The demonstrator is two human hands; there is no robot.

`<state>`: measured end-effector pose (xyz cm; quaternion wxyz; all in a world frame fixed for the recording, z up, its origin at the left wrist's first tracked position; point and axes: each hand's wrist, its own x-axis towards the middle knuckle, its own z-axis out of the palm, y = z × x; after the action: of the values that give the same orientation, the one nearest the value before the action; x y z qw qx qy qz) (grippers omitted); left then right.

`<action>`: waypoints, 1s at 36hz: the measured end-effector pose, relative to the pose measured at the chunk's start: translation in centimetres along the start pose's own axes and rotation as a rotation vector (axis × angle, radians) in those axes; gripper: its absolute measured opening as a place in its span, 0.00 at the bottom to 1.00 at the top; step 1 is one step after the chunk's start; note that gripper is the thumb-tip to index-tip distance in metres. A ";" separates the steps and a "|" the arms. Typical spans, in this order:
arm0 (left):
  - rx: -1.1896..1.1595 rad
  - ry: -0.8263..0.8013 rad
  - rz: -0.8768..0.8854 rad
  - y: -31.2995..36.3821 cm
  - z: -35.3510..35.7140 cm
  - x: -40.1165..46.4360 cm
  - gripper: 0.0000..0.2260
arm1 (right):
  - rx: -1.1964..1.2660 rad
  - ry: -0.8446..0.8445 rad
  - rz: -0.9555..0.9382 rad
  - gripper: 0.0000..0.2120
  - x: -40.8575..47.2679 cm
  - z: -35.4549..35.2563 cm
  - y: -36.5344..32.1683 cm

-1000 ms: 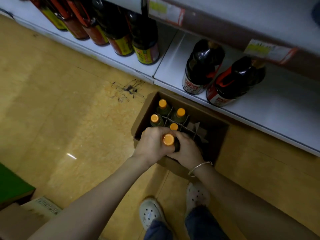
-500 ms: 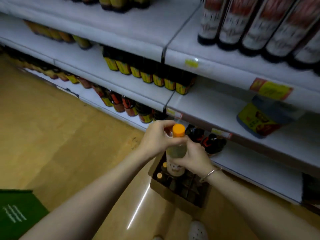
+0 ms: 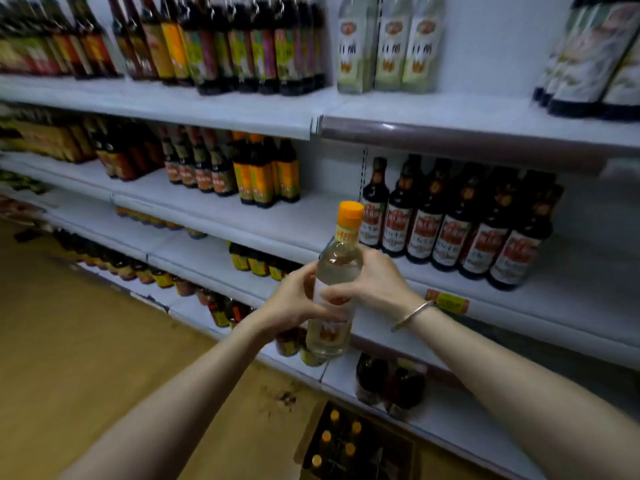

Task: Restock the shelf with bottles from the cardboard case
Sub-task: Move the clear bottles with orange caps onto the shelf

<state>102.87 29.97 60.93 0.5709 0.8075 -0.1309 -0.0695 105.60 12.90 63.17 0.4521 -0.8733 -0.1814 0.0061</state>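
- Bottle (image 3: 334, 289): clear, tall, round-bodied, orange screw cap, orange neck band, pale label low on the body. Held upright in the air between both hands, in front of the middle shelf (image 3: 277, 223).
- Left hand (image 3: 294, 303): fingers curled round the bottle's mid-body from its left side, grasping it.
- Right hand (image 3: 374, 282): wrapped round the shoulder and upper body from the right, thumb across the front; also grasping. Metal bangle (image 3: 412, 315) on that wrist.
- Handling, judged: filled with clear liquid, so moderately heavy. Whether glass or plastic cannot be told; treat as breakable. Smooth wall looks slippery; the label zone or the shoulder taper gives the surest hold, with the base free for setting down.
- Just beyond the right hand: row of dark bottles (image 3: 450, 233) with red-and-white labels, standing upright.
- Beyond the left hand: bare white shelf surface, smooth painted metal by appearance.
- Below the hands, on the floor: cardboard case (image 3: 308, 445), open, with orange-capped bottles in divider cells.
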 end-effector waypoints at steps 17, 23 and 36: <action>-0.128 0.180 0.267 18.4 -5.7 5.4 0.24 | 0.218 0.218 -0.090 0.29 5.4 -13.8 -14.3; -0.106 0.239 0.319 22.0 -7.0 9.7 0.25 | 0.376 0.081 -0.085 0.23 8.9 -17.5 -15.3; -0.067 0.247 0.370 26.6 -9.8 20.1 0.26 | 0.258 0.271 -0.167 0.27 17.6 -22.8 -16.0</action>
<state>121.12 24.67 89.97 0.6120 0.7529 -0.2033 0.1316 121.01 8.99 92.04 0.5796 -0.7828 -0.1885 -0.1257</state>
